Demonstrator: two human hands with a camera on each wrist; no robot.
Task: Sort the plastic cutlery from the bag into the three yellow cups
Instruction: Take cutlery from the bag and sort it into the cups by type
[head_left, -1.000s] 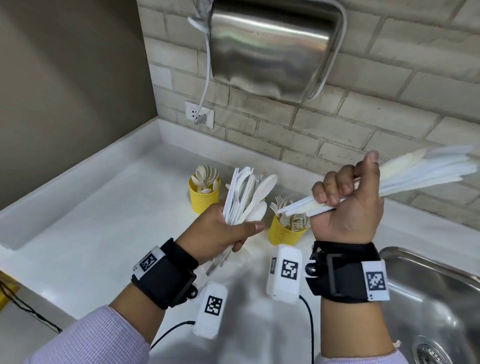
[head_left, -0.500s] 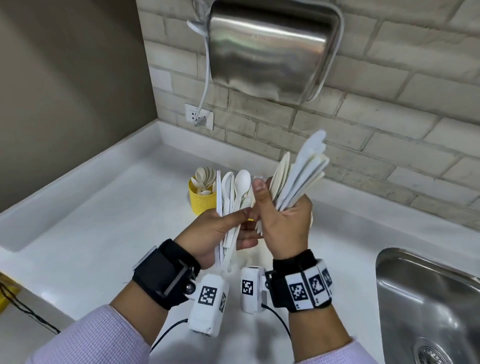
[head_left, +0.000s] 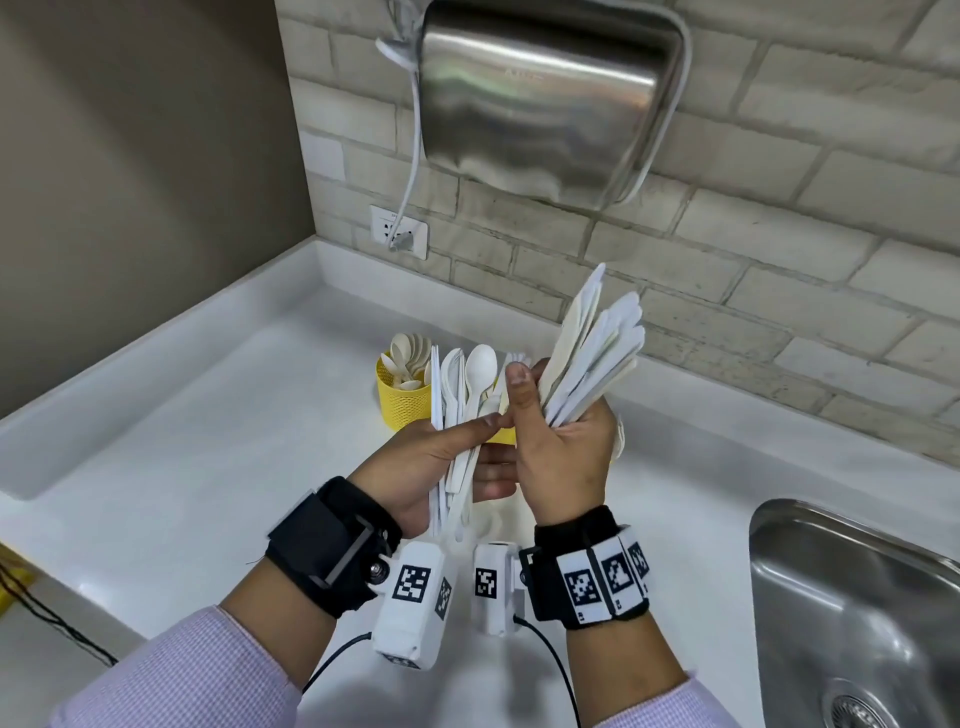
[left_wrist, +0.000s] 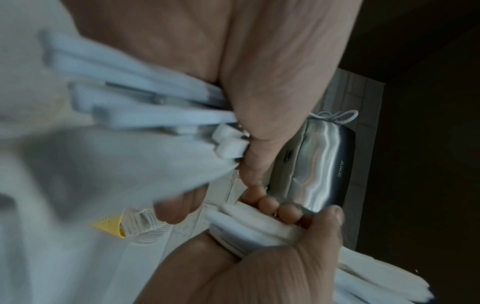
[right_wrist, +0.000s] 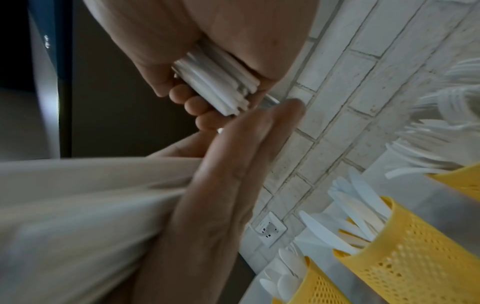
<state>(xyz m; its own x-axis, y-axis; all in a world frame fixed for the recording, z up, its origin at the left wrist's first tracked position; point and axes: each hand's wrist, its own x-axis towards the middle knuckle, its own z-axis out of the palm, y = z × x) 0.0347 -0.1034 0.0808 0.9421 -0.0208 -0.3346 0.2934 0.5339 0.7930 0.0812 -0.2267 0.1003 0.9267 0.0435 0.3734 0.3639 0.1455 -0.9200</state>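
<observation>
My left hand (head_left: 441, 457) grips a bundle of mixed white plastic cutlery (head_left: 460, 395), spoons among it, held upright over the worktop. My right hand (head_left: 566, 457) grips a fanned bundle of white knives (head_left: 592, 353) by the handles (right_wrist: 221, 86), blades up. Its thumb (head_left: 519, 384) rests against the left bundle. Behind the hands a yellow mesh cup of spoons (head_left: 402, 400) stands by the wall. The right wrist view shows all three yellow cups: spoons (right_wrist: 319, 288), knives (right_wrist: 405, 257), forks (right_wrist: 465, 181). No bag is visible.
A steel hand dryer (head_left: 545, 98) hangs on the brick wall above the cups, its cord running to a socket (head_left: 397, 231). A steel sink (head_left: 857, 597) lies at the right. The white worktop (head_left: 208, 441) stretches to the left corner.
My right hand swung its knife bundle from pointing right to upright and moved left against the left hand. The left hand raised its bundle slightly.
</observation>
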